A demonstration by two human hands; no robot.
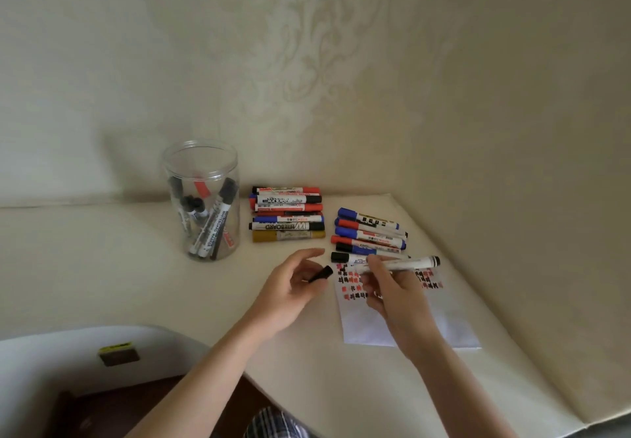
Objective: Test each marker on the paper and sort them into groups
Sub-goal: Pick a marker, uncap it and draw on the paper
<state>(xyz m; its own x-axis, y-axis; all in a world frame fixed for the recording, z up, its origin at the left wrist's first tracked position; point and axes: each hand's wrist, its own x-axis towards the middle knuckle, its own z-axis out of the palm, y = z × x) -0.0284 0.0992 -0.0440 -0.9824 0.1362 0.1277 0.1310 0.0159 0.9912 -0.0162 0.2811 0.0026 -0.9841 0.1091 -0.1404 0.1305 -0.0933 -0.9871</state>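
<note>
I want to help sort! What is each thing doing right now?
Marker: uncapped, gripped by right hand.
Black cap: off, held in left hand.
Paper: flat, covered in red and black test marks.
Jar: lidless, upright, markers inside.
Far pile: capped, stacked.
Near pile: capped, lying side by side.

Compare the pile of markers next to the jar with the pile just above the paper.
The pile by the jar lies level, its markers stacked straight; the pile above the paper is slanted and fanned out. The first holds mostly red and black markers plus a yellow one; the second shows mainly blue and red caps. The first sits apart from the paper; the second reaches its top edge. Both lie flat on the table, capped.
</note>
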